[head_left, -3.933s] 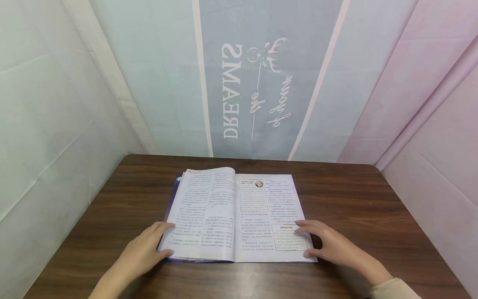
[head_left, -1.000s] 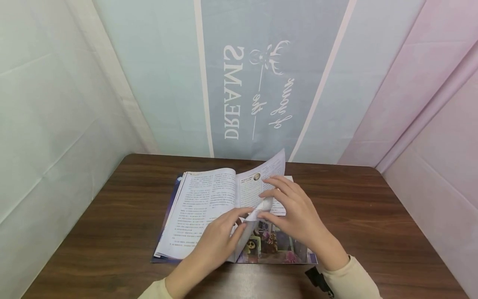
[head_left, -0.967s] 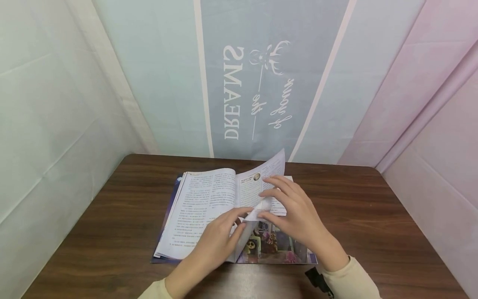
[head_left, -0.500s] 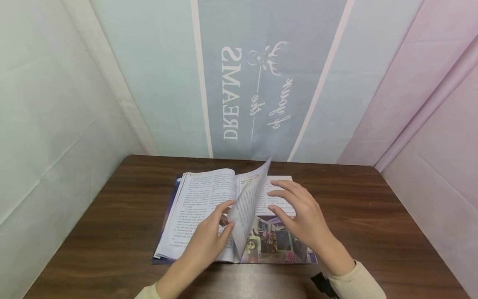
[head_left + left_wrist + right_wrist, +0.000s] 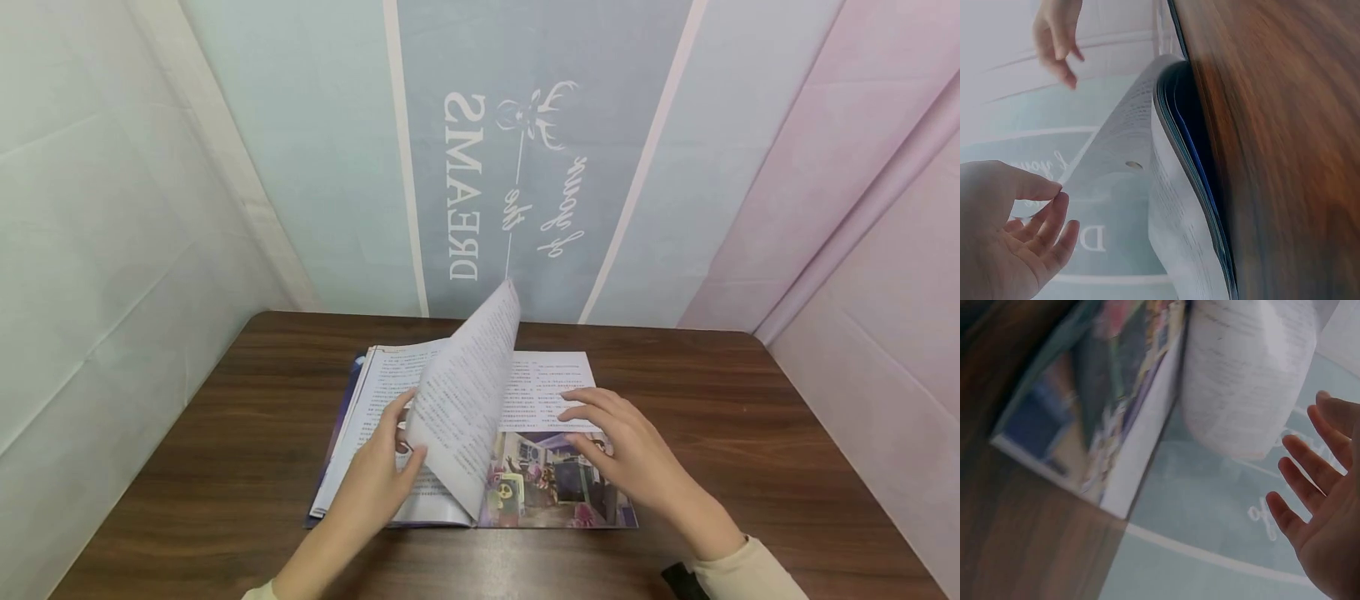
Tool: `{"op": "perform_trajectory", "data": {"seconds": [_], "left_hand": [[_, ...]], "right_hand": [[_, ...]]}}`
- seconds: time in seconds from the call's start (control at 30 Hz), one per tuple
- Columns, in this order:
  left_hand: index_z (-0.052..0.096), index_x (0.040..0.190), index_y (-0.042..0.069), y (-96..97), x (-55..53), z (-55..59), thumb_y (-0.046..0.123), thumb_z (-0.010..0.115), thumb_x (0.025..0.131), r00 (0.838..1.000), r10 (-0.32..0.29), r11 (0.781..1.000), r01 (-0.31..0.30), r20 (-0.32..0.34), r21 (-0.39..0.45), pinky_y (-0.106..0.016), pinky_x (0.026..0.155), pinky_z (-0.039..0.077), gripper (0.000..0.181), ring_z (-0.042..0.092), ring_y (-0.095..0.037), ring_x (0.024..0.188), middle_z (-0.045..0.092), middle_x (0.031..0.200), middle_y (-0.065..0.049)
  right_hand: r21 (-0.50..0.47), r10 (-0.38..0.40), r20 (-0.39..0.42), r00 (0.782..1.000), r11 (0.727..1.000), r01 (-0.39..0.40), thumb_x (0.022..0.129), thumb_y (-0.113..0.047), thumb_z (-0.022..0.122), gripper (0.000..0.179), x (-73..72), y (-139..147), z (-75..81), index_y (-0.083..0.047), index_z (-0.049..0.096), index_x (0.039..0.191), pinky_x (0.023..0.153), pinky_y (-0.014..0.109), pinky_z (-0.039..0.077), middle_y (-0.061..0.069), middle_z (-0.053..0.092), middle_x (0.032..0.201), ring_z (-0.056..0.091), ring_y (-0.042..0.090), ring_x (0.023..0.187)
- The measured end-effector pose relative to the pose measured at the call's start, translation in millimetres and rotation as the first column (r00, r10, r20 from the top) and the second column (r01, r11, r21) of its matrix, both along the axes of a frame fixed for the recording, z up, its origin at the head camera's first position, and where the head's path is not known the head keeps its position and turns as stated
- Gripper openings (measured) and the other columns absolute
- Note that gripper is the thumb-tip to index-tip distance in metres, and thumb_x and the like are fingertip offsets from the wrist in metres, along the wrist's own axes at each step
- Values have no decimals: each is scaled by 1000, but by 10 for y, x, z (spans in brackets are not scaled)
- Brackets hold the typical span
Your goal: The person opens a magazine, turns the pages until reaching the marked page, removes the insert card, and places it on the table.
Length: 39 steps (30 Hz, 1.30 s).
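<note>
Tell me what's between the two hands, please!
In the head view, a lifted page, pinched by the left hand, then a flat page with a colourful picture, reaching under the right hand.

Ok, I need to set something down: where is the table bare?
Bare table runs from the magazine to the left edge, and beyond the right hand to the right edge. The middle is crowded: the left hand pinches a raised page there.

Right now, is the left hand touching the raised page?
Touching. The left wrist view shows the left hand pinching the raised page at its edge.
</note>
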<state>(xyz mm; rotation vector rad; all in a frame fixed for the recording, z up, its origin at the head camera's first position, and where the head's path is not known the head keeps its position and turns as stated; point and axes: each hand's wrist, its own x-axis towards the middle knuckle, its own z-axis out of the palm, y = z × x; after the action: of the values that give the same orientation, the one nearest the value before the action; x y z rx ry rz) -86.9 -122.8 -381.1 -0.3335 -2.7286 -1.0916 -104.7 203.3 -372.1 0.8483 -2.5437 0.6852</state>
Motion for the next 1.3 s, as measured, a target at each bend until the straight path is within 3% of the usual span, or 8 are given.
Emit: {"op": "perform_trajectory", "data": {"seconds": [0.17, 0.47, 0.6, 0.7, 0.8, 1.07, 1.3], "left_hand": [[28, 151, 7, -114, 11, -47, -2, 74, 85, 999, 36, 999, -37, 21, 24, -29, 67, 52, 81, 60, -16, 84, 62, 111, -16], [22, 153, 5, -324, 54, -135, -8, 76, 80, 997, 69, 997, -70, 35, 32, -33, 70, 54, 91, 61, -22, 86, 58, 121, -25], [10, 156, 6, -429, 73, -169, -8, 76, 79, 994, 65, 998, -65, 84, -1, -48, 83, 56, 102, 62, -44, 105, 45, 138, -37], [7, 156, 6, -504, 73, -190, -7, 77, 79, 989, 71, 997, -66, 129, -41, -55, 84, 55, 105, 57, -50, 113, 34, 146, -38], [17, 154, 2, -585, 72, -192, -5, 77, 80, 984, 74, 994, -60, 164, -92, -54, 83, 55, 95, 58, -50, 112, 36, 146, -37], [42, 143, -4, -797, 94, -163, 3, 78, 83, 978, 40, 974, 7, 205, -226, -61, 99, 43, 71, 48, -48, 127, 45, 143, -30], [53, 136, -1, -936, 132, -225, 11, 81, 81, 974, -38, 945, 109, 225, -309, -59, 95, 48, 63, 54, -44, 122, 56, 134, -25]], "right_hand": [[37, -8, 50, 999, 999, 6, 84, -11, 79, 29, 8, 113, -93, -19, 69, 109, 99, 54, 44, 3, 60, 132, 54, 28, 123], [107, -11, 89, 996, 994, 1, 84, -10, 78, 26, 34, 273, -224, -18, 71, 107, 94, 52, 49, 4, 63, 126, 59, 27, 116], [142, -21, 144, 989, 990, 0, 85, -14, 79, 24, 75, 332, -265, -19, 71, 107, 93, 52, 51, 3, 64, 125, 60, 27, 114], [158, -18, 173, 985, 987, -10, 84, -14, 79, 23, 107, 372, -291, -20, 72, 105, 92, 50, 52, 3, 64, 124, 61, 26, 114], [170, -22, 197, 980, 985, -12, 83, -14, 80, 25, 133, 411, -322, -19, 72, 106, 91, 50, 52, 4, 65, 124, 61, 26, 114], [194, -11, 243, 970, 980, -38, 81, -17, 82, 33, 186, 509, -387, -16, 70, 112, 92, 51, 51, 9, 63, 128, 60, 30, 115], [234, -68, 365, 928, 972, -21, 81, -20, 82, 40, 223, 595, -411, -16, 68, 118, 95, 55, 49, 11, 59, 134, 57, 34, 121]]}}
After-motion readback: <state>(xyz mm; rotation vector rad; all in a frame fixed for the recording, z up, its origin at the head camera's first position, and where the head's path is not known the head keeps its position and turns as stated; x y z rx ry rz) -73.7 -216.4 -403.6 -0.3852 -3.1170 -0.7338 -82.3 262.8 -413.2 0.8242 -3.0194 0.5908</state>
